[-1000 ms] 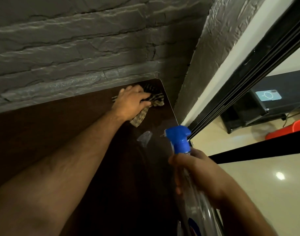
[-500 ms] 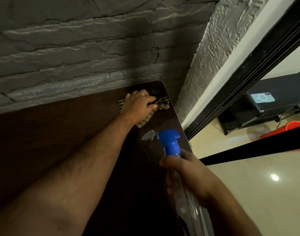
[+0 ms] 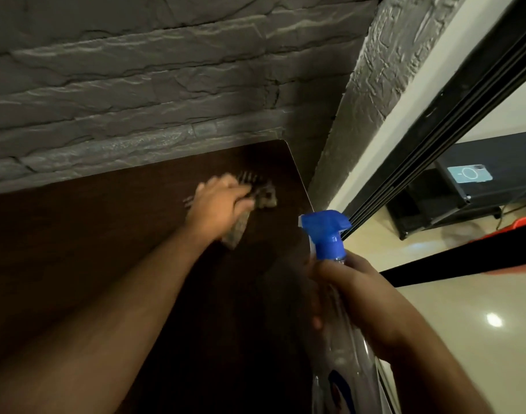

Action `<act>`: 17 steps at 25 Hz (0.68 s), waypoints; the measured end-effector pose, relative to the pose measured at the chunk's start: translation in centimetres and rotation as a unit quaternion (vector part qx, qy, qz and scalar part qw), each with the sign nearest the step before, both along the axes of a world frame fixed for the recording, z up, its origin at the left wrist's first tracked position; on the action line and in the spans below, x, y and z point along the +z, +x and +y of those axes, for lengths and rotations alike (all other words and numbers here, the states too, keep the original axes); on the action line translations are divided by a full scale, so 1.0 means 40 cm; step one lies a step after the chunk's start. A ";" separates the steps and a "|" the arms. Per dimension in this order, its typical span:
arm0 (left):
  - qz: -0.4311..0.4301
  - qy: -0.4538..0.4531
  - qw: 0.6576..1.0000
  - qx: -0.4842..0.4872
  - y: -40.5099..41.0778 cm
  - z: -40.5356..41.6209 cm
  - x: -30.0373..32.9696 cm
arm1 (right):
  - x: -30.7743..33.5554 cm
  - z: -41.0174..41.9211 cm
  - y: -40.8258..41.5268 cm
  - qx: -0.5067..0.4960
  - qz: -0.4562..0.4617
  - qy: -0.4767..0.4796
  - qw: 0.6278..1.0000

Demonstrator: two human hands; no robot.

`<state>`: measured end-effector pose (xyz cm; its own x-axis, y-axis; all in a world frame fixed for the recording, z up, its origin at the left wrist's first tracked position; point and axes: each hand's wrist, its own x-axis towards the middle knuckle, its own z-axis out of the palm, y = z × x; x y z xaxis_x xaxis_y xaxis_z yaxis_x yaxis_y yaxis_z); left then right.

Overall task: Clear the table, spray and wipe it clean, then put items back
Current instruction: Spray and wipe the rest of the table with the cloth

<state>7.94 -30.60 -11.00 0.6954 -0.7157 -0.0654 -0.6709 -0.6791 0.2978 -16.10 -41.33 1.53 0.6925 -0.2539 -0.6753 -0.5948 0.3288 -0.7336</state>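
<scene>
My left hand (image 3: 218,206) grips a checked cloth (image 3: 264,195) and presses it on the dark brown table (image 3: 91,249) near its far right corner; hand and cloth are blurred. My right hand (image 3: 357,297) holds a clear spray bottle (image 3: 342,360) by the neck, just below its blue trigger head (image 3: 324,231). The bottle stands upright over the table's right edge, nozzle pointing left toward the tabletop.
A grey stone-textured wall (image 3: 166,85) runs along the table's far side. Right of the table are a black sliding-door frame (image 3: 453,109), a glossy cream floor (image 3: 479,339), a low black stand (image 3: 465,192) with a phone (image 3: 469,174) on it, and something orange (image 3: 524,222).
My left hand has dragged the cloth back from the far corner toward me and slightly left. The spray bottle stays held at the right edge, shifted a little.
</scene>
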 end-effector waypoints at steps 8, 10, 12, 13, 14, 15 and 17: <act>0.016 0.007 0.997 -0.077 -0.193 0.007 0.023 | -0.006 -0.005 -0.030 -0.002 -0.008 0.035 0.999; -0.006 0.009 0.999 0.032 -0.063 -0.026 0.005 | -0.014 -0.017 -0.044 0.000 -0.006 0.029 1.000; -0.022 0.010 0.997 0.074 -0.015 -0.123 0.012 | -0.017 -0.022 -0.057 0.002 -0.003 0.025 1.000; -0.017 0.002 0.999 0.051 -0.043 -0.177 0.014 | -0.017 -0.022 -0.061 0.003 -0.004 0.028 1.000; -0.008 -0.008 1.000 0.012 -0.097 -0.223 0.024 | -0.020 -0.021 -0.066 -0.002 -0.006 0.027 1.000; -0.002 -0.008 0.999 -0.039 -0.158 -0.235 0.031 | -0.024 -0.019 -0.070 -0.008 -0.007 0.027 1.000; -0.001 -0.005 0.991 -0.137 -0.225 -0.165 0.022 | -0.023 -0.018 -0.077 -0.009 -0.004 0.027 1.000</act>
